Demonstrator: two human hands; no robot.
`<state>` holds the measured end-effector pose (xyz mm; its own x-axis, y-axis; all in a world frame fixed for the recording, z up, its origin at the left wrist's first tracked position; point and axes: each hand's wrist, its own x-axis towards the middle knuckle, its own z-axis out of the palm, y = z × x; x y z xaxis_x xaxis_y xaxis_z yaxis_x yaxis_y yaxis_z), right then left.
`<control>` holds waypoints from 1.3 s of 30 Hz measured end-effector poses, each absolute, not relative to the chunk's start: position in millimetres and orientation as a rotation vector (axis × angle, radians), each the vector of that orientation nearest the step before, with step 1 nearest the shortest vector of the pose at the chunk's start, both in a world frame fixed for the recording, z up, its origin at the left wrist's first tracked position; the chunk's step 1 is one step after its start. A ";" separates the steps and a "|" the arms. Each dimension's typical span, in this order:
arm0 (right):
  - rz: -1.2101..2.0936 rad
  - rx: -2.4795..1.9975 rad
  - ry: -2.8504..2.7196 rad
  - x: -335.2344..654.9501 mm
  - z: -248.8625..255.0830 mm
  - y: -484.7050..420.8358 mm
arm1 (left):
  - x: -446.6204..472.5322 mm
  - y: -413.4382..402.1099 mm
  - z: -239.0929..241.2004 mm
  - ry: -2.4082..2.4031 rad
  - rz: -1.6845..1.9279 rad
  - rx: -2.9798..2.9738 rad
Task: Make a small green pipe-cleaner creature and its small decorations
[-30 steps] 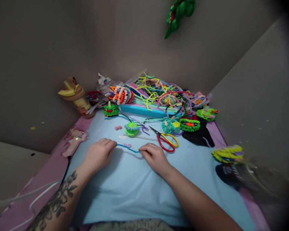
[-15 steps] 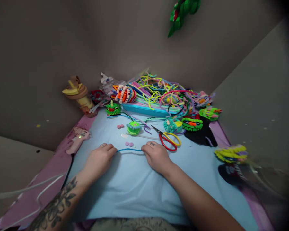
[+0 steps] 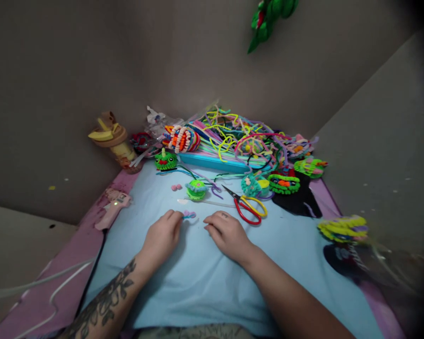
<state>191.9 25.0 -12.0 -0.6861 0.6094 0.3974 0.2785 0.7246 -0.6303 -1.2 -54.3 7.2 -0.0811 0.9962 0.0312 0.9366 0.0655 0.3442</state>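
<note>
Both of my hands rest on a light blue cloth (image 3: 205, 282). My left hand (image 3: 163, 234) has its fingers curled together, pinching a short blue pipe cleaner (image 3: 185, 216) whose tip shows beside small pink and purple pompoms (image 3: 191, 214). My right hand (image 3: 226, 232) lies a little to the right, fingers curled down onto the cloth; what is under them is hidden. No blue strand shows between the two hands. Red and yellow scissors (image 3: 249, 208) lie just beyond my right hand.
A heap of coloured pipe cleaners (image 3: 233, 136) and a blue tray (image 3: 212, 162) fill the back. Small fuzzy figures (image 3: 165, 160), (image 3: 196, 189), (image 3: 283, 183) stand around. A pink glue gun (image 3: 112, 209) lies at the left and a yellow-green piece (image 3: 343, 227) at the right.
My left hand has moved right, toward my right hand. The blue pipe cleaner that stretched between both hands no longer spans them; only a short end shows at my left fingertips.
</note>
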 end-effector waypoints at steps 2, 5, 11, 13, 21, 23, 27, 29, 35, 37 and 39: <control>0.731 -0.721 -2.291 193.8 -11.9 27.2 | -8.2 -43.8 5.7 2.155 0.425 1.924; 0.755 -0.747 -2.302 194.9 -12.5 27.7 | -14.1 -27.9 4.3 2.110 0.362 1.937; 0.801 -0.797 -2.313 195.1 -13.5 26.3 | -20.1 -18.6 7.6 2.065 0.296 1.970; 0.836 -0.834 -2.258 194.3 -12.0 25.9 | -18.7 -19.9 14.8 2.116 0.372 1.923; 1.022 -1.016 -1.756 193.0 -4.9 36.4 | 34.6 6.6 39.4 1.755 0.680 1.963; 1.032 -1.050 -1.724 196.3 -4.9 42.7 | 44.6 17.1 35.5 1.666 0.718 1.961; 1.049 -1.072 -1.713 202.6 -5.8 53.0 | 45.1 26.5 25.1 1.560 0.810 1.902; 1.056 -1.101 -1.679 204.1 -5.3 55.6 | 38.7 25.7 21.5 1.529 0.818 1.905; 1.261 -1.132 -1.488 203.4 1.7 53.3 | 21.7 20.4 17.8 1.475 0.836 2.075; 1.363 -1.115 -1.441 202.0 3.5 50.6 | 20.0 20.2 18.1 1.509 0.858 2.083; 1.447 -1.111 -1.391 200.2 4.2 47.9 | 19.7 20.5 18.4 1.507 0.884 2.074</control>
<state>200.2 47.9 4.2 -0.2724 0.9607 -0.0529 0.0153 -0.0506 -0.9986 19.7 20.5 18.4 0.2078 0.9470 0.2448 0.6754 -0.3199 0.6644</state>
